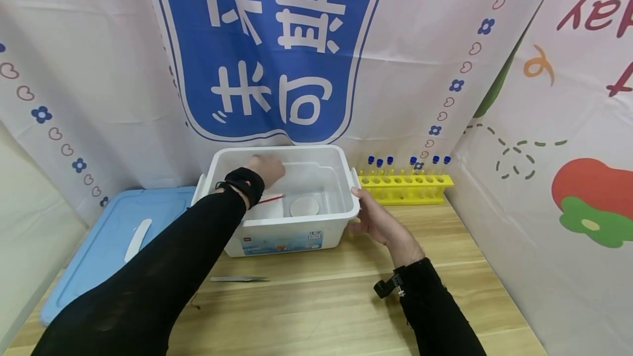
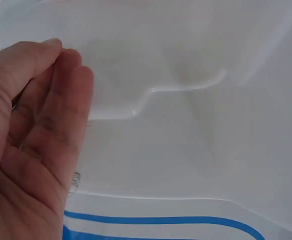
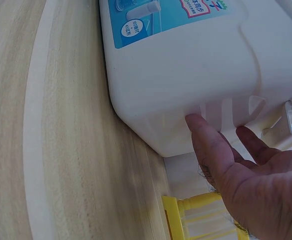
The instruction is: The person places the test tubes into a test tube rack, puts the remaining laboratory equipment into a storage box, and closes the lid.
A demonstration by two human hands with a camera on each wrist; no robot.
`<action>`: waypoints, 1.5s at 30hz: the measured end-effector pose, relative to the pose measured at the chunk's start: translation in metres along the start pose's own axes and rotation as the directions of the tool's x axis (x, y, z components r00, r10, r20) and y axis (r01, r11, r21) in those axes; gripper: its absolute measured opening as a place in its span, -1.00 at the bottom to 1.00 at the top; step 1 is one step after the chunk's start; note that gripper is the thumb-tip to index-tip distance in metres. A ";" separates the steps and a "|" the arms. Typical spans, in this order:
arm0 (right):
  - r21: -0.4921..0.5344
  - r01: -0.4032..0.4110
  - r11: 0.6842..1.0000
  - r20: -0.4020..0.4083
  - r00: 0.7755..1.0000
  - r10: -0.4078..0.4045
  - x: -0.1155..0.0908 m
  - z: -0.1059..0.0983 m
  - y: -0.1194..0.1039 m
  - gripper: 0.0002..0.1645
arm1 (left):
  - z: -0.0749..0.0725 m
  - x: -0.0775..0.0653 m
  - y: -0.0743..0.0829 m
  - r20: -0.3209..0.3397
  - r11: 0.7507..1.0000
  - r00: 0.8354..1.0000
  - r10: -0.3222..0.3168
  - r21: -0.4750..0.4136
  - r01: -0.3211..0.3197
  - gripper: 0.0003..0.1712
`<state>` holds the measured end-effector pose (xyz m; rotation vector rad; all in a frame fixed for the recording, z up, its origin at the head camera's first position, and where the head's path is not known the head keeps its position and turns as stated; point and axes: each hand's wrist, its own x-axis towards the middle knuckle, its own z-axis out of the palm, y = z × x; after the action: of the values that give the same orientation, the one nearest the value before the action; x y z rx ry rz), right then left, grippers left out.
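Note:
A white plastic storage bin (image 1: 292, 223) with a blue label stands against the back curtain. My left hand (image 1: 267, 169) reaches inside it, near the back wall. In the left wrist view the fingers of the left hand (image 2: 41, 115) lie together, thumb tip close to them, and nothing shows between them. Fingertips of my right hand (image 1: 373, 216) rest against the bin's right side wall, with the thumb by the rim. From the right wrist, this hand (image 3: 250, 175) has extended fingers. On the bin's floor are a round white disc (image 1: 304, 207) and a thin red stick (image 1: 271, 199).
A yellow rack (image 1: 403, 181) of blue-capped tubes stands right of the bin. The blue lid (image 1: 109, 240) with a white handle lies at left. Metal tweezers (image 1: 237, 279) lie on the wooden table (image 1: 306, 312) in front.

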<state>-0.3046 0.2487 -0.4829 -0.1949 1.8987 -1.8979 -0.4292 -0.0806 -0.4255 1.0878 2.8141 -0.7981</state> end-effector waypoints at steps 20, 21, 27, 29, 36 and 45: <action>0.003 0.002 1.000 -0.002 1.000 -0.002 0.001 -0.001 0.000 -0.02 | -0.083 -0.077 -0.022 -0.091 0.892 0.986 -0.139 -0.444 0.085 -0.77; 0.001 0.002 1.000 -0.001 1.000 -0.002 0.002 -0.001 0.000 -0.02 | -0.085 -0.080 -0.023 -0.105 0.888 0.984 -0.146 -0.451 0.083 -0.78; 0.004 -0.001 1.000 0.006 1.000 0.001 0.001 -0.001 0.000 -0.01 | -0.090 -0.098 -0.023 -0.140 0.866 0.974 -0.180 -0.493 0.090 -0.74; 0.005 -0.002 1.000 0.007 1.000 0.002 0.000 -0.001 0.000 0.00 | -0.090 -0.103 -0.021 -0.135 0.858 0.971 -0.196 -0.503 0.104 -0.74; -0.001 0.000 1.000 0.006 1.000 0.000 0.001 0.000 -0.001 0.03 | -0.095 -0.130 -0.016 -0.172 0.858 0.958 -0.229 -0.501 0.115 -0.73; 0.006 0.004 1.000 0.010 1.000 -0.004 0.002 -0.001 0.001 0.01 | -0.098 -0.159 -0.008 -0.199 0.843 0.942 -0.270 -0.521 0.132 -0.48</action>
<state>-0.3067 0.2485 -0.4840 -0.2061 1.8875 -1.9013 -0.2984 -0.1391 -0.3054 0.8666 3.1155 0.1169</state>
